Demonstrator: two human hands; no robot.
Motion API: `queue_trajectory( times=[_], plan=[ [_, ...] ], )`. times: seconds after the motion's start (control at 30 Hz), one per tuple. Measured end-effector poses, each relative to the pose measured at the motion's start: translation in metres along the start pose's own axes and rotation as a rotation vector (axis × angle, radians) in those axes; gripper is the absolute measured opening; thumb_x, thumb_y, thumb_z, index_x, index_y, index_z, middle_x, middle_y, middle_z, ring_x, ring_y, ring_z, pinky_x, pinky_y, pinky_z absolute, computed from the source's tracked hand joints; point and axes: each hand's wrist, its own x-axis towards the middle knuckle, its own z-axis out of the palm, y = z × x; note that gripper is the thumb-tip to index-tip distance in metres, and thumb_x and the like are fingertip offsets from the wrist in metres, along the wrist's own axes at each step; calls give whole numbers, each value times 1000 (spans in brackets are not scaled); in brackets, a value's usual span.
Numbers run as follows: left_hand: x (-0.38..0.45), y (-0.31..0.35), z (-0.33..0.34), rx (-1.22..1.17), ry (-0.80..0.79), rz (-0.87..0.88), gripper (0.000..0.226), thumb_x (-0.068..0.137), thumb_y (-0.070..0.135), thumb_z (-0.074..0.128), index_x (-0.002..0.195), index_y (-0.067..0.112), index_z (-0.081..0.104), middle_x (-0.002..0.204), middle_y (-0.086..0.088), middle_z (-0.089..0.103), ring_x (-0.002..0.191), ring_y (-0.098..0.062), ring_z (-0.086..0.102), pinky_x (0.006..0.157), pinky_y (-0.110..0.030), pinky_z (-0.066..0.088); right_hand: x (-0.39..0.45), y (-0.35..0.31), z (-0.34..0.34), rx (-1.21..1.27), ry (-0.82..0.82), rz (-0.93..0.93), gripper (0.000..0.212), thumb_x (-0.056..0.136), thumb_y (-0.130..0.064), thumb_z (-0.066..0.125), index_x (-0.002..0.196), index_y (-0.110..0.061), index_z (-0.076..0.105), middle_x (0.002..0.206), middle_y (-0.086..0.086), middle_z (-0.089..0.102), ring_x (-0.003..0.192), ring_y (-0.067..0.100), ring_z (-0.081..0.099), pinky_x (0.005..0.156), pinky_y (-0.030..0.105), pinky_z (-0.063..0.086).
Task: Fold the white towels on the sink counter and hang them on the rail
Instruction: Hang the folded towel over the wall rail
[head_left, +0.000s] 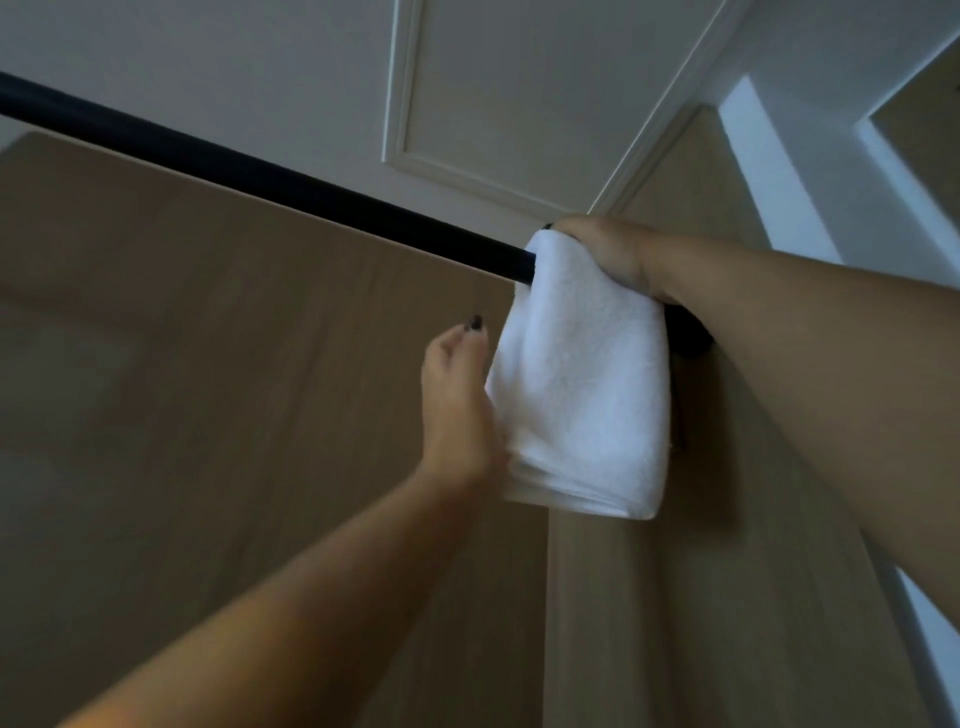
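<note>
The white towel (582, 374) is terry cloth, its pile nubbly and matt, with soft layered folds stacked along its lower edge. It hangs over the rail (270, 179), a black bar with a smooth, dull finish that throws no bright highlight. The wall (208, 364) behind is tan, flat and matt, with faint vertical streaks like wood grain or laminate. The ceiling (260, 62) is painted white, smooth, with a raised moulded panel (519, 93) of the same matt paint.
</note>
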Motion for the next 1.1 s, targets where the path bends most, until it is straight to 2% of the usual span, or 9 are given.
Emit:
queue_trajectory(
  times=[0.13,0.2,0.27,0.33,0.53,0.63,0.87,1.0,1.1],
  plan=[
    [40,15,8,373,-220,-149,63,83,42,58,133,3,52,130,-21,58,118,-41,57,100,-56,48,-4,-3,0,93,-60,-18,32,89,-38,53,61,-22,54,52,-9,51,45,7,49,55,29,41],
    [43,13,12,478,-343,-161,48,88,37,62,127,9,58,118,-12,66,106,-30,64,94,-47,53,-9,-4,0,149,-51,-7,32,87,-38,57,58,-25,56,53,-9,54,48,8,52,57,30,42],
    [44,6,14,448,-378,-140,10,95,18,59,98,10,63,84,2,69,72,-7,66,68,-25,55,-14,-2,1,111,45,31,28,84,-50,58,71,-26,64,67,-7,61,62,12,59,63,32,44],
    [40,-2,12,397,-365,-149,29,96,1,52,68,11,49,49,14,53,41,3,47,45,-13,42,-24,2,5,28,180,62,45,83,-64,53,96,-24,67,88,-2,63,82,18,62,70,34,44],
    [22,4,8,410,-400,-176,28,94,-5,52,70,9,51,43,9,56,50,-6,54,43,-13,44,-81,19,27,66,368,-94,50,88,-56,61,124,-22,59,117,-2,63,105,14,60,80,27,48],
    [14,14,5,394,-436,-240,38,94,-10,48,65,15,44,34,15,48,37,2,50,38,-9,39,-115,28,48,225,416,-29,78,79,-48,75,145,-31,37,137,-9,47,119,7,49,94,28,43],
    [1,40,8,228,-391,-327,51,99,5,34,53,13,54,40,5,52,35,-9,49,36,-16,39,-142,38,54,635,235,240,54,82,-47,74,125,-16,61,106,4,74,94,20,72,89,41,58],
    [-3,65,19,221,-462,-411,54,98,58,39,102,13,68,85,-7,74,74,-22,72,60,-32,57,-143,39,49,704,178,333,60,76,-52,77,117,-8,67,102,9,75,94,24,73,91,40,57],
    [-5,72,34,413,-433,-478,57,88,59,59,117,10,62,108,-14,72,95,-30,72,83,-42,59,-148,43,47,885,99,367,53,83,-48,71,118,-9,69,116,16,71,109,31,67,101,44,50]
  ],
)
